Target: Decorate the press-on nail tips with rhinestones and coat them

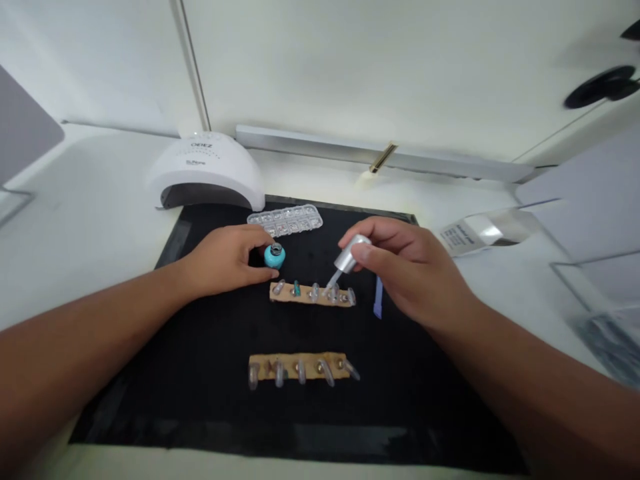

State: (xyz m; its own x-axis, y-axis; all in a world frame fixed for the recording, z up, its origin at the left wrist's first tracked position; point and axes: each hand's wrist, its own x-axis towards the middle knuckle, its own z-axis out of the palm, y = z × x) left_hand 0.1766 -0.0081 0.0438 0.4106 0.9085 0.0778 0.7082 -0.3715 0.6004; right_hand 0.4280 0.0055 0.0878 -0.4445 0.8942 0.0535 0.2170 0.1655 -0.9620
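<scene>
My left hand (227, 261) pinches a small turquoise nail polish bottle (275, 257) that stands uncapped on the black mat (210, 373). Between the thumb and fingers of my right hand (407, 267) is a nail polish brush (353, 255) with a silver cap. Its tip points down at a cardboard strip (293, 296) carrying several clear false nails; whether it touches one I cannot tell. One false nail (297, 289) on that strip is coloured teal. Nearer to me lies a second cardboard strip (313, 361), also with several clear false nails.
A white nail lamp (205, 170) stands at the back left, near a clear case (287, 219) of small decorations. A purple tool (378, 298) lies beside my right hand. A gold tube (383, 159) is at the back, a white box (485, 230) to the right.
</scene>
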